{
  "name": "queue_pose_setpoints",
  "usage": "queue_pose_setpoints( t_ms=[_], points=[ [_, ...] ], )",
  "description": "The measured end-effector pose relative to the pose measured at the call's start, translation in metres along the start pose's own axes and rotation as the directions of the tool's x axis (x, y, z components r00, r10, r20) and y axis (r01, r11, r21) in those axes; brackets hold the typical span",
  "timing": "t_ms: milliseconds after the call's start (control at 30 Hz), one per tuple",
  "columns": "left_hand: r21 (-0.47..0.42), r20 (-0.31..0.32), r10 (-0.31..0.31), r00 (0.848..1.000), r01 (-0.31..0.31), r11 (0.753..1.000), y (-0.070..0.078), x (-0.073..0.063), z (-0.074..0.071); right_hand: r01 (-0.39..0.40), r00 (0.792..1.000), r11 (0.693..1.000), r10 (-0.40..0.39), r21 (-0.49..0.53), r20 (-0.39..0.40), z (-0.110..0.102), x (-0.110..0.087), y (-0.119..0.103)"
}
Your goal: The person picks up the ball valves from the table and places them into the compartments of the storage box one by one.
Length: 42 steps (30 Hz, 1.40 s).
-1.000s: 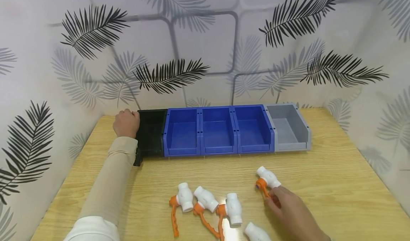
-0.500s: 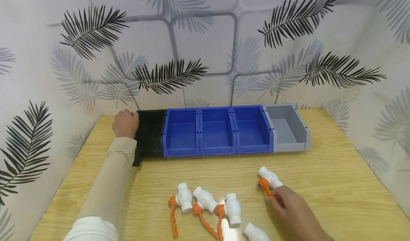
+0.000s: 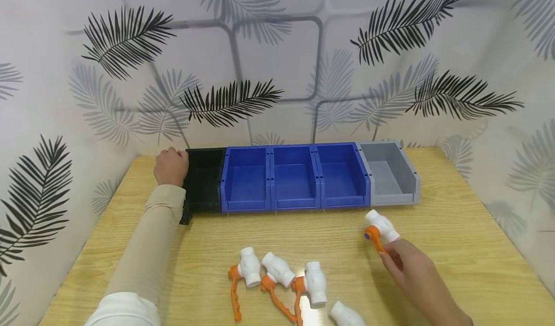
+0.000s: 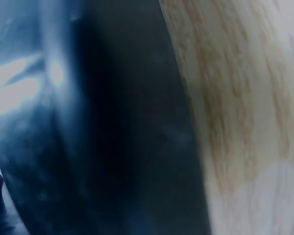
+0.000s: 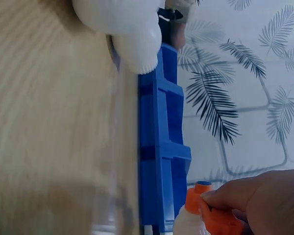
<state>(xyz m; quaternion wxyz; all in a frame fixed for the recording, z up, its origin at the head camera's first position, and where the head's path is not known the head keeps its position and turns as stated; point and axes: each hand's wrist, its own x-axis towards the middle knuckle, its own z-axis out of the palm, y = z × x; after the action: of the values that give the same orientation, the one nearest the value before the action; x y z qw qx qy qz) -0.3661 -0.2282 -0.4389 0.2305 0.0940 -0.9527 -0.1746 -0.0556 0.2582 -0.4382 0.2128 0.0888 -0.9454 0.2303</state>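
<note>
My right hand (image 3: 414, 273) pinches the orange handle of a white ball valve (image 3: 382, 226), which it carries over the right part of the table towards the grey bin (image 3: 392, 199). In the right wrist view, thumb and fingers close on the orange handle (image 5: 218, 220). At the far left, my left hand (image 3: 170, 167) grips the left rim of the black bin (image 3: 204, 204), its fingers curled over the edge. The left wrist view shows only a blurred dark wall (image 4: 147, 122) beside wood grain.
Three blue bins (image 3: 296, 203) stand in a row between the black and grey ones, against the patterned wall (image 3: 277, 56). Several more white valves (image 3: 279, 269) with orange handles lie at the front middle of the wooden table (image 3: 468, 249). One valve (image 3: 347, 315) is cut off by the lower edge.
My right hand has moved forward and to the right with the ball valve, bringing it nearer the grey bin. My left hand stays on the black bin.
</note>
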Motion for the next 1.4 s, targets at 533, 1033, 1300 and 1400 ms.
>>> queue_pose_setpoints(
  t_ms=[533,1033,1300,1400],
  points=[
    [0.017,0.037,0.005,0.999,-0.006,1.0,-0.003,0.002,-0.001,0.189,0.975,0.977,-0.199,-0.102,-0.101,-0.02,0.027,0.043],
    [0.032,0.032,0.007,0.999,-0.008,0.999,-0.001,0.002,-0.003,0.226,0.969,0.962,-0.239,-0.15,-0.069,-0.015,0.056,0.072],
    [0.022,0.039,0.003,0.999,-0.004,1.0,0.002,0.0,-0.003,0.21,0.972,0.965,-0.224,-0.156,-0.072,-0.006,0.065,0.083],
    [0.021,0.039,0.003,0.999,-0.004,1.0,0.001,0.0,-0.004,0.207,0.972,0.967,-0.22,-0.147,-0.079,-0.002,0.068,0.086]
  ],
)
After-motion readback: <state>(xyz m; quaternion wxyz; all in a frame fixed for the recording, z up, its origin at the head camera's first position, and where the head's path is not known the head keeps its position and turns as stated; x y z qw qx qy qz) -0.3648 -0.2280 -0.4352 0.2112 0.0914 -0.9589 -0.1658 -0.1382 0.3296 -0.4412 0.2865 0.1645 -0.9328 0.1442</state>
